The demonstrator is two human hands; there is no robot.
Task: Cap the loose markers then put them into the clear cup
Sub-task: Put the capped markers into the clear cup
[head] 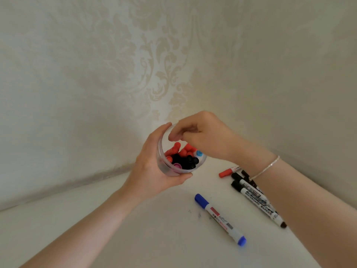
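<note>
Blue marker (pixel 220 219) x1; black markers (pixel 257 202) x2

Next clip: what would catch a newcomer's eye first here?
The clear cup, packed with red and black markers, held up mid-frame by the left hand while the right hand hovers over its mouth. Then the blue marker lying capped on the white table, lower right.

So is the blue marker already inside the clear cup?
No, the blue marker lies capped on the table, apart from the clear cup held in the left hand.
</note>
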